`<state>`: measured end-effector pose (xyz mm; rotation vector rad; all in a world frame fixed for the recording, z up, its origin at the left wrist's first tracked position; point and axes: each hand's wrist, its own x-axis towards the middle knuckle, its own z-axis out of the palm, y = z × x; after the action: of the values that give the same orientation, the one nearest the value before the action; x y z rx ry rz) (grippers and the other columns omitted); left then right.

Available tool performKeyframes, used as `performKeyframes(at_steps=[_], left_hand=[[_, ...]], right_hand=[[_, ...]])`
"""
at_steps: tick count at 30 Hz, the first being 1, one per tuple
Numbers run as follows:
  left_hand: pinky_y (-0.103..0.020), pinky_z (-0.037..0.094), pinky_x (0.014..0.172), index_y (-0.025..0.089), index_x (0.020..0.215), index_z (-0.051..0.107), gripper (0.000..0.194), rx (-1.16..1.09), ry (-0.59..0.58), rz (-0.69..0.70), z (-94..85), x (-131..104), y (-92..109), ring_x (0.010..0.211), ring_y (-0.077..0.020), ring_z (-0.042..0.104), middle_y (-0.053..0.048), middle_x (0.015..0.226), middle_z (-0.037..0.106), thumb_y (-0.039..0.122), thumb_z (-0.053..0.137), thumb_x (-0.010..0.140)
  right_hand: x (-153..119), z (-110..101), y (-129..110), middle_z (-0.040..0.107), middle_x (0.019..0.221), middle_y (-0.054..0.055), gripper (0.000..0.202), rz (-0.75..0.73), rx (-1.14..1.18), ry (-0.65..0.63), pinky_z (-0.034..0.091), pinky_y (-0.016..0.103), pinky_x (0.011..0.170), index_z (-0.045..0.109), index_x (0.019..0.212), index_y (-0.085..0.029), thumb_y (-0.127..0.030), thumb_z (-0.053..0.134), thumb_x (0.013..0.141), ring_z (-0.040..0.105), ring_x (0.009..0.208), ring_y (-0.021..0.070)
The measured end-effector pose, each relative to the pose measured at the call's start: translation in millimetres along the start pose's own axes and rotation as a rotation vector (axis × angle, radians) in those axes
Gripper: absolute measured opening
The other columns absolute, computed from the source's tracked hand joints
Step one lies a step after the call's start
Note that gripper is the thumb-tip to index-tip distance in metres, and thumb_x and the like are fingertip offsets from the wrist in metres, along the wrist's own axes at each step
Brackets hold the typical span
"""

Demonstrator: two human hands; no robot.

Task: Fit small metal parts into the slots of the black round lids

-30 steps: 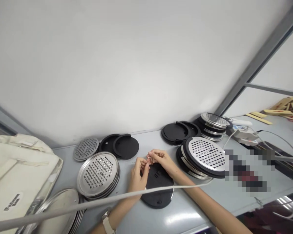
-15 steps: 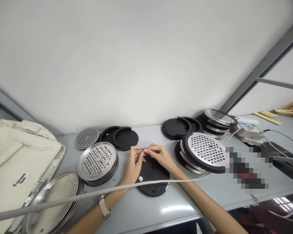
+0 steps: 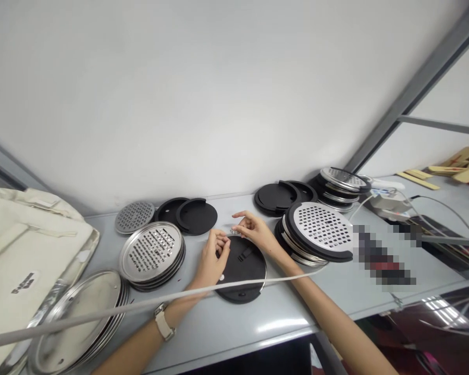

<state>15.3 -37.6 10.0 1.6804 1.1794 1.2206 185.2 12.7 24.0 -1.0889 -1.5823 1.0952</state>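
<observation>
- A black round holder [image 3: 244, 268] is being borne flat on the tabletop [image 3: 277, 312], toward the near edge and beneath both hands; a slotted detail and a white dot are being shown on its upper face.
- The left hand [image 3: 214, 258] is being held with curled fingers over the holder's left rim; whether anything is being gripped inside cannot be told.
- The right hand [image 3: 256, 234] is being held above the holder's far rim, its index finger being stretched out; a small shiny piece [image 3: 233, 232] is being shown at the thumb tip, but whether it is being pinched cannot be told.
- A pale-strapped watch [image 3: 164, 323] is being worn on the left wrist.
- Toward the tabletop's left edge, stacked grater discs [image 3: 152, 252] and plain metal discs [image 3: 82, 317] are being partly flanked by a cream fabric bag [image 3: 31, 250].
- Along the far edge, a grey perforated disc [image 3: 135, 217] and overlapping black holders [image 3: 197, 216] are being lined up before the wall.
- Right of the hands, a stack of black-rimmed graters [image 3: 324, 229] is being backed by a second stack [image 3: 344, 179] near the far edge.
- The foreground is being crossed by a white cable [image 3: 101, 314].
</observation>
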Motion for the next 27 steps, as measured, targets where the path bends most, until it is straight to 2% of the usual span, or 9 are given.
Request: performKeyframes(at_steps=[4, 9, 12, 15, 17, 22, 25, 27], left_hand=[[-0.023, 0.044, 0.067, 0.019, 0.094, 0.048, 0.008, 0.074, -0.031, 0.065, 0.6, -1, 0, 0.075, -0.0120, 0.056, -0.003, 0.087, 0.056, 0.024, 0.048, 0.088], [-0.029, 0.045, 0.077, 0.020, 0.095, 0.049, 0.011, 0.222, -0.064, 0.161, -0.8, -1, 4, 0.087, -0.0160, 0.055, -0.003, 0.092, 0.056, 0.017, 0.050, 0.084], [-0.035, 0.043, 0.086, 0.021, 0.095, 0.053, 0.013, 0.266, -0.162, 0.220, -3.2, -1, 10, 0.096, -0.0188, 0.053, -0.004, 0.095, 0.057, 0.015, 0.047, 0.085], [-0.038, 0.040, 0.094, 0.022, 0.091, 0.057, 0.017, 0.296, -0.237, 0.280, -3.9, -2, 12, 0.102, -0.0193, 0.052, -0.004, 0.100, 0.058, 0.011, 0.045, 0.085], [-0.037, 0.042, 0.092, 0.022, 0.095, 0.054, 0.018, 0.287, -0.193, 0.272, -2.9, -2, 10, 0.104, -0.0191, 0.051, -0.005, 0.104, 0.056, 0.010, 0.045, 0.085], [-0.033, 0.048, 0.081, 0.020, 0.105, 0.044, 0.021, 0.213, 0.024, 0.209, -0.8, -1, -1, 0.097, -0.0181, 0.053, -0.007, 0.106, 0.049, 0.016, 0.049, 0.086], [-0.031, 0.049, 0.080, 0.020, 0.101, 0.047, 0.012, 0.158, 0.041, 0.182, -2.5, 2, -2, 0.089, -0.0152, 0.055, -0.006, 0.100, 0.050, 0.019, 0.046, 0.089], [-0.030, 0.050, 0.078, 0.019, 0.095, 0.050, 0.007, 0.128, 0.034, 0.199, -3.9, 3, 0, 0.086, -0.0143, 0.057, -0.005, 0.096, 0.050, 0.020, 0.044, 0.091]], right_hand=[[3, -3, 7, 0.062, 0.062, -0.001, 0.034, 0.042, 0.014, -0.013, 0.049, 0.025, 0.058, 0.062, 0.091, -0.015, -0.045, 0.063, 0.075, 0.059, 0.055, 0.0120], [6, -2, 9, 0.068, 0.072, 0.005, 0.037, 0.105, 0.213, 0.014, 0.055, 0.033, 0.072, 0.062, 0.085, -0.016, -0.050, 0.066, 0.071, 0.067, 0.070, 0.0171], [7, -2, 10, 0.068, 0.072, 0.004, 0.040, 0.134, 0.290, 0.045, 0.055, 0.036, 0.077, 0.060, 0.086, -0.017, -0.051, 0.069, 0.068, 0.068, 0.074, 0.0182], [7, -2, 10, 0.067, 0.070, 0.003, 0.039, 0.149, 0.296, 0.027, 0.055, 0.034, 0.074, 0.059, 0.085, -0.016, -0.049, 0.070, 0.067, 0.068, 0.071, 0.0171], [6, -3, 9, 0.066, 0.069, 0.002, 0.037, 0.147, 0.282, -0.001, 0.055, 0.031, 0.070, 0.060, 0.085, -0.016, -0.046, 0.071, 0.068, 0.066, 0.067, 0.0148], [2, -1, -2, 0.066, 0.073, 0.000, 0.031, 0.148, 0.313, -0.143, 0.052, 0.023, 0.068, 0.062, 0.087, -0.015, -0.038, 0.073, 0.069, 0.065, 0.069, 0.0107], [-1, 3, -6, 0.068, 0.077, 0.003, 0.031, 0.164, 0.340, -0.254, 0.052, 0.025, 0.074, 0.062, 0.089, -0.014, -0.037, 0.072, 0.071, 0.066, 0.075, 0.0121], [-1, 5, -5, 0.069, 0.076, 0.003, 0.032, 0.169, 0.351, -0.283, 0.053, 0.027, 0.075, 0.063, 0.088, -0.013, -0.038, 0.073, 0.070, 0.067, 0.075, 0.0131]])
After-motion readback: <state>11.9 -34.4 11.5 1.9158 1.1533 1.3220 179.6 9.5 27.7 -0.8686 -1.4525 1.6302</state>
